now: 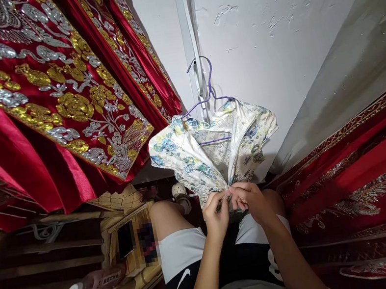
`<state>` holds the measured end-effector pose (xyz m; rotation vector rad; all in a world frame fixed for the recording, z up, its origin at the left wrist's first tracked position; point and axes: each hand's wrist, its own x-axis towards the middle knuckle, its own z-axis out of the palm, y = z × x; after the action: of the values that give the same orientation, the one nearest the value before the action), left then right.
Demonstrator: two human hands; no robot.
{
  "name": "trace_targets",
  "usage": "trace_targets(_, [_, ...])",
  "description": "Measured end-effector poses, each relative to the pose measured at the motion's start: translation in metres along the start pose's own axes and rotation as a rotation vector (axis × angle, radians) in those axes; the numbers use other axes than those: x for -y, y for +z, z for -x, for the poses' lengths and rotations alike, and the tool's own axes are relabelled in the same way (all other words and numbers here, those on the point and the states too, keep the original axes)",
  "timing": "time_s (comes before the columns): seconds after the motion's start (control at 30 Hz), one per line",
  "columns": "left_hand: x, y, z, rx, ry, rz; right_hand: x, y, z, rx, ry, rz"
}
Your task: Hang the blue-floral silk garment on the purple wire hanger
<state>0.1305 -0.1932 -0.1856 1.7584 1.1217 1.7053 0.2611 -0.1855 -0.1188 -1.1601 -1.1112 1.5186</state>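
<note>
A short-sleeved floral shirt [197,166], white with blue, green and yellow flowers, hangs on a purple wire hanger [209,79] in front of me. Its collar lies spread and the upper front edges part in a V. My left hand [217,214] pinches the front edge at the bottom of that V. Close beside it, almost touching, my right hand [247,197] has thumb and fingers closed on the other front edge. Whatever fastener sits between the fingertips is too small to make out. Below my hands, the lower part of the shirt is mostly hidden.
Red curtains with gold and silver sequins [74,105] hang at the left. More red embroidered cloth [371,182] lines the right. A bottle with a white cap [96,282] lies by a wooden frame [108,239]. A white wall [249,20] stands behind the shirt.
</note>
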Motion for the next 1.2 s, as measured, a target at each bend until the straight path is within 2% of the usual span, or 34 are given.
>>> trace_targets(0.13, [0.006,0.006,0.003,0.036,-0.072,0.006,0.025,-0.003,-0.014,-0.128,-0.117,-0.061])
trace_targets(0.27, [0.012,0.017,0.007,0.122,-0.105,0.011,0.071,-0.004,-0.046,-0.223,-0.243,-0.158])
trace_targets(0.4, [0.019,0.021,0.009,0.148,-0.133,-0.014,0.122,0.013,-0.072,-0.220,-0.348,-0.231])
trace_targets(0.47, [0.023,0.019,0.009,0.125,-0.167,-0.031,0.136,0.024,-0.074,-0.215,-0.410,-0.232])
trace_targets(0.53, [0.026,0.014,0.007,0.134,-0.210,-0.034,0.138,0.031,-0.070,-0.203,-0.451,-0.202])
trace_targets(0.57, [0.025,0.010,0.003,0.175,-0.235,-0.019,0.135,0.033,-0.066,-0.193,-0.460,-0.184])
trace_targets(0.67, [0.012,-0.007,-0.020,0.393,-0.264,0.051,0.119,0.031,-0.055,-0.188,-0.458,-0.146])
trace_targets(0.7, [0.004,-0.014,-0.033,0.432,-0.249,0.066,0.115,0.029,-0.052,-0.189,-0.451,-0.136])
trace_targets(0.73, [-0.007,-0.020,-0.047,0.424,-0.220,0.069,0.112,0.027,-0.050,-0.191,-0.444,-0.128])
trace_targets(0.8, [-0.032,-0.031,-0.082,0.279,-0.134,0.062,0.112,0.024,-0.046,-0.184,-0.444,-0.108])
trace_targets(0.83, [-0.045,-0.035,-0.100,0.195,-0.071,0.056,0.115,0.023,-0.044,-0.180,-0.452,-0.095])
trace_targets(0.9, [-0.069,-0.040,-0.133,0.107,0.097,0.000,0.121,0.023,-0.040,-0.177,-0.471,-0.059])
trace_targets(0.97, [-0.088,-0.040,-0.159,0.142,0.231,-0.116,0.126,0.024,-0.037,-0.174,-0.479,-0.017])
trace_targets(1.07, [-0.099,-0.036,-0.175,0.162,0.321,-0.239,0.121,0.024,-0.040,-0.175,-0.473,0.032])
trace_targets(1.2, [-0.088,-0.028,-0.168,0.027,0.326,-0.268,0.100,0.024,-0.059,-0.182,-0.485,0.039])
